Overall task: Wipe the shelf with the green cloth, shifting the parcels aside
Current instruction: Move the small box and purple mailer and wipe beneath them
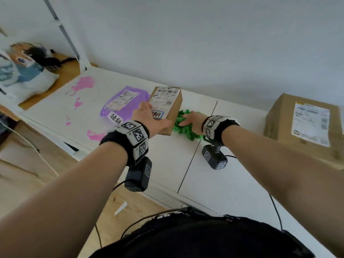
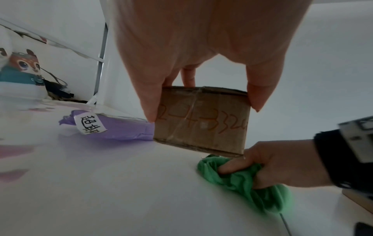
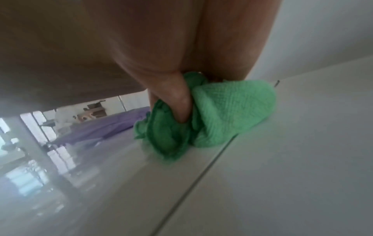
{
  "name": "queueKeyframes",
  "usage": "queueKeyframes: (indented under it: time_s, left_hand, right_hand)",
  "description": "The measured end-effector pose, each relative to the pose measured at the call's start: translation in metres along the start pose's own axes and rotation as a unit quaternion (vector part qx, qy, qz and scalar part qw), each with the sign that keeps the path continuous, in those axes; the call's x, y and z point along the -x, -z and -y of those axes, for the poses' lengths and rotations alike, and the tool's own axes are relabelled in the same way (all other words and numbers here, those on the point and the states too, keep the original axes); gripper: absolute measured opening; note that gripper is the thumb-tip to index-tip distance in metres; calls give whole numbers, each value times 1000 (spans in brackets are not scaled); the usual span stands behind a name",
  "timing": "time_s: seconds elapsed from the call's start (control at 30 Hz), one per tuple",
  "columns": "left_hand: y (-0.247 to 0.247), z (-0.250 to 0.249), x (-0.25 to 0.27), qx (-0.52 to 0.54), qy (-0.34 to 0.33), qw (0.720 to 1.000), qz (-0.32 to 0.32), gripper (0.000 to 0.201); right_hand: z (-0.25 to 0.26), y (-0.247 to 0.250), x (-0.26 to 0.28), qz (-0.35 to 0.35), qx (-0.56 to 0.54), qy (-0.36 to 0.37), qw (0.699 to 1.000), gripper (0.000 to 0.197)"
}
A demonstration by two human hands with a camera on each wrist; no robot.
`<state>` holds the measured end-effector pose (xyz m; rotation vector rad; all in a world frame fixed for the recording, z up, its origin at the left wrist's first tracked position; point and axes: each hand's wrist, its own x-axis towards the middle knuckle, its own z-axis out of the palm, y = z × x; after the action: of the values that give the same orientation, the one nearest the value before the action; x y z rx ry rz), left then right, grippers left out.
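My left hand (image 1: 149, 116) grips a small brown cardboard parcel (image 1: 165, 105) and holds it tilted, its near end lifted off the white shelf (image 1: 214, 174). In the left wrist view thumb and fingers clamp the parcel (image 2: 201, 121) from both sides. Just right of it my right hand (image 1: 191, 121) grips the crumpled green cloth (image 1: 186, 127) and presses it onto the shelf, partly under the raised parcel. The right wrist view shows fingers dug into the cloth (image 3: 222, 115). A flat purple mailer (image 1: 121, 103) lies left of the small parcel.
A large cardboard box (image 1: 305, 123) stands at the right end of the shelf. Pink stains (image 1: 83, 86) mark the shelf's left part. A printed bag (image 1: 24, 75) and dark items sit on the wooden section at far left. A wall runs behind the shelf.
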<state>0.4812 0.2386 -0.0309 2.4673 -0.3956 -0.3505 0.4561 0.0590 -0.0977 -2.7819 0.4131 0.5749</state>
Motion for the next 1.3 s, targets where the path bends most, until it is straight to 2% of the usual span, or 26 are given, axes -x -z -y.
queueKeyframes:
  time_s: [0.1,0.17,0.23,0.27,0.33,0.43,0.53,0.63,0.73,0.83,0.9,0.97,1.03,1.17,1.23,1.3]
  left_hand:
    - [0,4,0,-14,2,1000,11,77]
    - [-1,9,1,-25,4,999,24,77]
    - [0,13,2,-29,0,999,32,78]
    - [0,15,2,-27,-1,999,36,78]
    - [1,18,4,-22,-2,999,46,76]
    - [5,23,7,-18,-1,999,48,73]
    - [13,25,5,-24,-10,999,34,74]
    - [21,26,1,-18,-11,998,50,79]
    - [26,29,3,-13,-32,996,77,75]
    - [26,39,11,-10,-43,993,114,74]
    - [24,52,13,-9,-43,990,132,81]
    - [22,60,15,-3,-46,988,148,82]
    - [20,61,17,0,-55,986,159,83]
    - [10,47,19,-21,-89,983,161,83]
    - [3,36,19,-32,-93,983,156,82]
    - [-5,23,19,-38,-95,982,160,82]
  right_hand:
    - [-31,11,17,-6,-40,-68,997,59]
    - [-55,19,30,-1,-21,-141,990,55]
    - [-65,19,44,8,29,-215,976,64]
    - [-62,16,48,20,41,-227,973,67]
    - [-36,7,52,26,39,-199,979,66]
    - [20,-13,61,17,17,-99,995,64]
    - [71,-42,78,42,16,-8,999,69]
    - [92,-58,97,59,-6,31,998,72]
    - [70,-54,104,52,-44,-14,998,72]
    - [34,-47,108,-9,-51,-147,988,65]
    - [18,-43,115,-14,-62,-256,965,66]
    - [21,-45,120,-12,-87,-314,945,66]
    - [41,-56,121,-29,-110,-306,945,63]
    - [85,-89,132,-43,-121,-189,973,60]
    - [82,-94,145,-34,-131,-162,977,66]
    - [65,-92,161,-34,-158,-184,970,71]
